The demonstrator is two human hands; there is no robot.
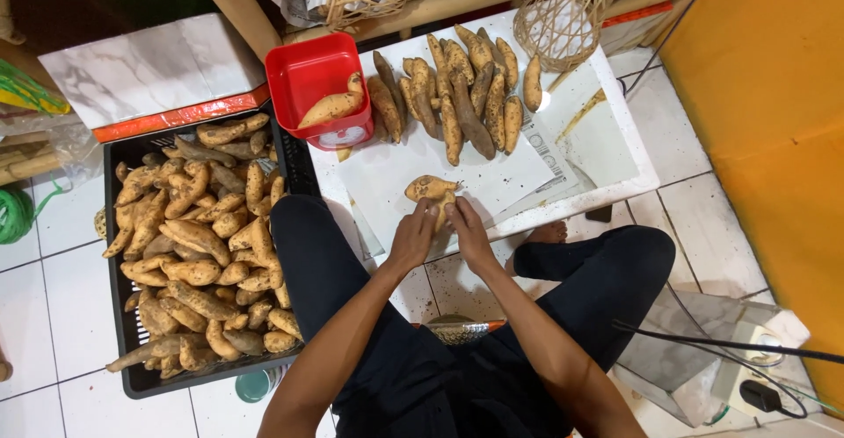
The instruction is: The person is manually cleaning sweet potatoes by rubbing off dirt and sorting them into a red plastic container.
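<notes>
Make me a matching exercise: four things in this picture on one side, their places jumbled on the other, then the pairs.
Things:
1. Red bin
2. Black crate
3. Wicker basket
4. Sweet potato in both hands

Places:
A. On the floor by the person's left leg, full of sweet potatoes
B. On white paper at the table's near edge
C. On a scale at the table's left corner
D. At the table's far right side

Pairs: 1-C, 2-A, 3-D, 4-B
</notes>
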